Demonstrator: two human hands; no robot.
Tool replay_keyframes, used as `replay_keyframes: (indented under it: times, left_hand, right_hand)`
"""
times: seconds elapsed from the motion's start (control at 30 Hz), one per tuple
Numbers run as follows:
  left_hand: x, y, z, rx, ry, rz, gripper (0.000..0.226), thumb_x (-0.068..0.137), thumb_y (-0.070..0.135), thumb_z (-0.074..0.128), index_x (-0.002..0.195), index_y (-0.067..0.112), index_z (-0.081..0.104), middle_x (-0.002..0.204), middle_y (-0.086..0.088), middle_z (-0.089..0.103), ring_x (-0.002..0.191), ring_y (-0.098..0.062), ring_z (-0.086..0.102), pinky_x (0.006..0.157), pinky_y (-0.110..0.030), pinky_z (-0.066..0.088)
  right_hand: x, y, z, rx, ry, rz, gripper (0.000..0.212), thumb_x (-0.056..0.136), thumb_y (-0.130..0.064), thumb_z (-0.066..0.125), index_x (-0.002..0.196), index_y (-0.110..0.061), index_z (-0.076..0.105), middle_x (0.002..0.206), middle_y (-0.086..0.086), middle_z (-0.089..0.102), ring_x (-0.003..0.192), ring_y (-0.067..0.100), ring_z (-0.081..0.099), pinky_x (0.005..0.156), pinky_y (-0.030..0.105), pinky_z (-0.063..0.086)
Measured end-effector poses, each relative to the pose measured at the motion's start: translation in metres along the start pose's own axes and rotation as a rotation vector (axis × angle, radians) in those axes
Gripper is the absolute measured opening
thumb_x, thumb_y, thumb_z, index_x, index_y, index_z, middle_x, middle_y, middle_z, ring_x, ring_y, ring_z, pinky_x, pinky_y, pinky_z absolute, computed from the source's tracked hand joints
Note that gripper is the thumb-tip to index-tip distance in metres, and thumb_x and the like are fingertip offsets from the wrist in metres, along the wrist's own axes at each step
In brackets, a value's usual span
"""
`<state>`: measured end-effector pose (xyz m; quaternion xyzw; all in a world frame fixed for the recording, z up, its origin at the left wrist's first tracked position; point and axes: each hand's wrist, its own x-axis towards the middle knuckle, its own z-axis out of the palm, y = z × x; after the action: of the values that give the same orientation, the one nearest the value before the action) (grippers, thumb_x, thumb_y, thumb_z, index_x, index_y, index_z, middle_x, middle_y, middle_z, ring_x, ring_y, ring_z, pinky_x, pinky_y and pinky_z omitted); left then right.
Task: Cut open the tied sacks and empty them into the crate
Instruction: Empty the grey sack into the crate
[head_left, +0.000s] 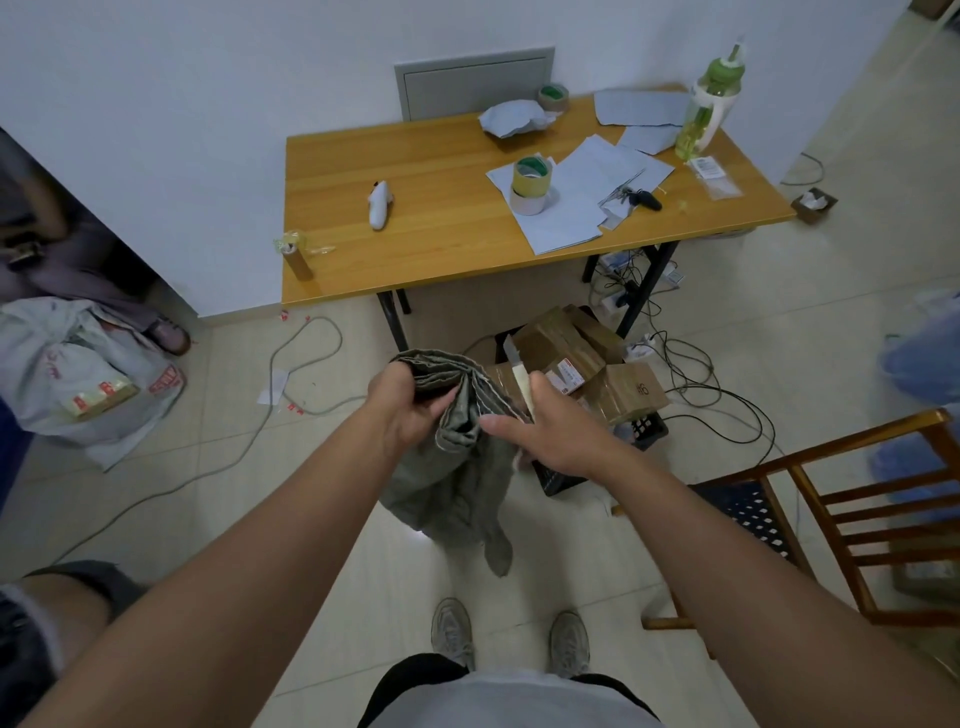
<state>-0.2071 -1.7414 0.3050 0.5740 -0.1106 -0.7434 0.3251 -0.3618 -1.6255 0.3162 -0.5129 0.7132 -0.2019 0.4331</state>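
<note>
Grey woven cloth, a limp sack (457, 467), is hanging just in front of the black crate (647, 426). The left hand (410, 410) is gripping its gathered mouth; the right hand (545, 436) is pinching the sack while holding a pale utility knife (521, 382). Brown cardboard boxes (566, 358) are filling the crate.

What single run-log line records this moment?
left hand: grips sack mouth | right hand: holds sack and knife | sack: limp | crate: holds boxes
</note>
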Motion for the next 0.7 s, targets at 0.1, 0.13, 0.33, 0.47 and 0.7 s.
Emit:
replay_keyframes:
  times: [0.1,0.13,0.33,0.47,0.7]
  left_hand:
    - [-0.007,-0.005,0.012,-0.091,0.034,0.043,0.035,0.099,0.006,0.031,0.122,-0.005,0.054,0.114,-0.03,0.063,0.098,-0.042,0.066,0.06,-0.044,0.061]
    - [-0.01,-0.007,0.016,-0.114,0.047,0.054,0.035,0.099,0.006,0.03,0.121,-0.004,0.054,0.114,-0.029,0.063,0.097,-0.042,0.065,0.061,-0.044,0.061]
    - [-0.021,0.0,0.024,-0.161,0.039,0.063,0.036,0.102,0.012,0.029,0.126,0.0,0.053,0.12,-0.025,0.062,0.099,-0.039,0.063,0.059,-0.043,0.059]
    - [-0.032,0.014,0.02,0.052,-0.005,0.087,0.027,0.103,0.015,0.035,0.114,0.006,0.058,0.109,-0.018,0.067,0.096,-0.032,0.067,0.069,-0.04,0.06]
    - [-0.029,0.043,-0.004,1.166,0.086,0.864,0.03,0.082,0.041,0.061,0.105,0.023,0.063,0.115,-0.004,0.056,0.109,-0.022,0.052,0.081,-0.033,0.042]
  right_hand:
    - [0.0,-0.012,0.016,0.048,0.1,0.026,0.078,0.063,-0.075,0.07,0.106,-0.022,0.032,0.106,-0.001,0.048,0.091,0.012,0.051,0.061,0.027,0.039]
    - [0.001,-0.014,0.022,0.056,0.139,0.041,0.085,0.058,-0.078,0.071,0.107,-0.023,0.03,0.11,0.0,0.049,0.096,0.014,0.053,0.062,0.027,0.04]
    - [0.009,-0.009,0.024,0.026,0.344,0.057,0.057,0.083,-0.037,0.074,0.105,-0.016,0.026,0.091,-0.002,0.049,0.08,0.019,0.053,0.05,0.022,0.033]
    - [0.014,0.002,0.004,-0.018,0.414,0.045,0.035,0.091,-0.017,0.06,0.103,-0.014,0.028,0.083,0.004,0.048,0.072,0.024,0.054,0.052,0.034,0.043]
    - [0.012,-0.002,-0.03,-0.091,0.347,-0.117,0.03,0.091,-0.014,0.058,0.099,-0.015,0.028,0.079,0.003,0.042,0.064,0.018,0.041,0.053,0.035,0.029]
